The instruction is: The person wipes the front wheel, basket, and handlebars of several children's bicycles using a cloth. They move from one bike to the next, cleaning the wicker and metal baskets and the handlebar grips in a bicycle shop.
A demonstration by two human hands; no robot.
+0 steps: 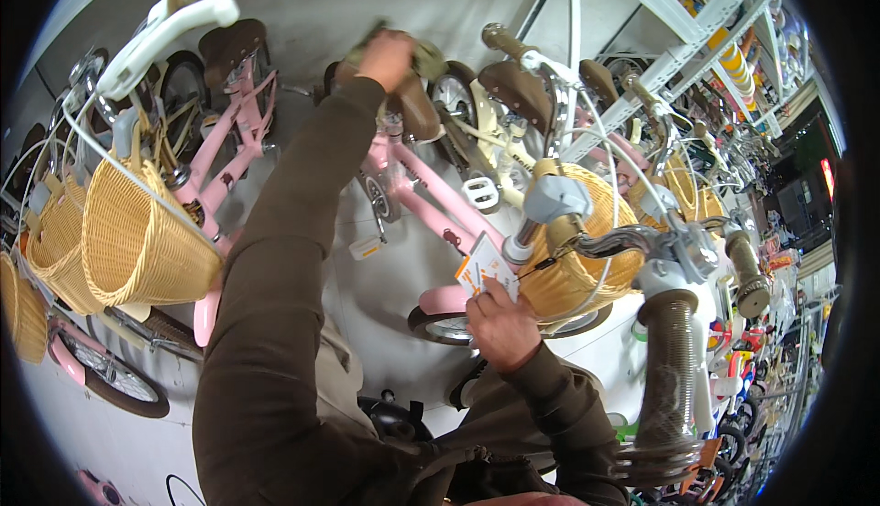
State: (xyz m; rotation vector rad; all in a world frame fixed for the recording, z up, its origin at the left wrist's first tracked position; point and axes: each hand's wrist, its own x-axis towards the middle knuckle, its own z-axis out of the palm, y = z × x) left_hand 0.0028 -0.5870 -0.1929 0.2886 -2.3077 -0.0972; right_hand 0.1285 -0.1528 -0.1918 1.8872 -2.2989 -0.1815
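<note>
My left hand (387,59) reaches far forward and is closed on an olive-green cloth (427,60), pressed to the brown saddle (417,114) of a pink bicycle (440,199). That area is slightly blurred. My right hand (502,324), much nearer to me, pinches a white and orange card tag (483,266) between thumb and fingers. The tag is beside the bicycle's head tube and its wicker basket (587,258). To the right of that basket is the ribbed brown handlebar grip (667,368). A second small tag (365,247) hangs low by the pink frame.
Another pink bicycle (234,139) with a wicker basket (137,231) stands close on my left. A cream bicycle (495,144) with a brown saddle (518,93) is beside the one I touch. White metal shelving (678,57) rises at the far right, with more bicycles beneath.
</note>
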